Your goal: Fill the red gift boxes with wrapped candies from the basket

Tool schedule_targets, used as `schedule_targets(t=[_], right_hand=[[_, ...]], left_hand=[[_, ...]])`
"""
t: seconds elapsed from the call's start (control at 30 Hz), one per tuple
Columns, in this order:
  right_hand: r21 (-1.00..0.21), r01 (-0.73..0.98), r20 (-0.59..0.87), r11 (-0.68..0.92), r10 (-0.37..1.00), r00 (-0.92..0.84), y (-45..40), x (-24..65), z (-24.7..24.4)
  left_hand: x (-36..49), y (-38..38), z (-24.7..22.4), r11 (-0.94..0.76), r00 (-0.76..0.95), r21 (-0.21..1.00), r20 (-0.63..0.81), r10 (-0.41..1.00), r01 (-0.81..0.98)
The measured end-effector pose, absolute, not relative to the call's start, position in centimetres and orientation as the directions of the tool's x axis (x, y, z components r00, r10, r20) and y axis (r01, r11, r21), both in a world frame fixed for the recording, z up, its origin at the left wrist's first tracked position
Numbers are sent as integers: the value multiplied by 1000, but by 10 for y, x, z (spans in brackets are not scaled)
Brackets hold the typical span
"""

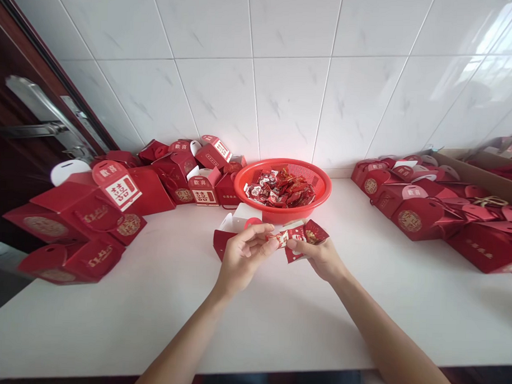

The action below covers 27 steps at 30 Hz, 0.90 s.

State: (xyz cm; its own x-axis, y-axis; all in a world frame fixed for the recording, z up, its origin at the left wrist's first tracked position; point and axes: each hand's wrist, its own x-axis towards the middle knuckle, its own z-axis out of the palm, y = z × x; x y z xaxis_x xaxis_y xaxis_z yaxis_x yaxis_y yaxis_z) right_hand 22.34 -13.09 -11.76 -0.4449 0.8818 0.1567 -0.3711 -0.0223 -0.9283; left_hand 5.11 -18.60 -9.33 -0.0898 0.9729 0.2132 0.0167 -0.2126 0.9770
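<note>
My left hand point(246, 254) pinches the end of a small red and white wrapped candy point(283, 238) between thumb and fingers. In my right hand point(323, 258) are several red wrapped candies point(315, 232), clasped under the thumb and touching the one at my left fingertips. Just behind my left hand stands an open red gift box point(220, 243), partly hidden by that hand. Beyond both hands, a red plastic basket point(324, 194) holds a heap of wrapped candies point(281, 187).
Closed red gift boxes point(81, 202) are stacked at the left, more along the wall. Another group of red boxes point(415, 214) lies at the right beside a cardboard carton point(462, 165). A dark door with a metal handle point(44, 109) borders the white table point(150, 323).
</note>
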Motion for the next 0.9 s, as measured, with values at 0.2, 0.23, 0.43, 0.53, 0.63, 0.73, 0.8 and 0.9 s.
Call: schedule_targets(t=[0.2,0.23,0.43,0.53,0.63,0.73,0.8,0.9], right_hand=[[-932,-361,160,-31,858,-488,-133,225,-117],[-931,-362,158,-36,855,-494,-133,225,-117],[-926,-374,156,-56,845,-512,-133,224,-116],[-925,-377,155,-54,850,-503,-133,224,-116],[-911,-410,166,-53,861,-480,-134,223,-115],[-891,-449,173,-62,869,-463,-134,223,-113],[-886,-458,168,-68,875,-455,-134,223,-112],[-889,-452,159,-71,878,-451,-134,223,-112]], left_hand=[[51,-187,-96,-201,-94,979,203,975,27],[51,-187,-96,-203,-98,979,206,974,34],[51,-188,-95,-260,-93,964,264,960,51],[52,-187,-95,-278,-101,959,282,954,44],[53,-186,-95,-221,-105,975,219,970,-1],[54,-187,-94,-154,-58,988,152,987,-23],[56,-188,-92,-140,-26,990,140,990,-6],[56,-189,-90,-146,-25,989,147,989,36]])
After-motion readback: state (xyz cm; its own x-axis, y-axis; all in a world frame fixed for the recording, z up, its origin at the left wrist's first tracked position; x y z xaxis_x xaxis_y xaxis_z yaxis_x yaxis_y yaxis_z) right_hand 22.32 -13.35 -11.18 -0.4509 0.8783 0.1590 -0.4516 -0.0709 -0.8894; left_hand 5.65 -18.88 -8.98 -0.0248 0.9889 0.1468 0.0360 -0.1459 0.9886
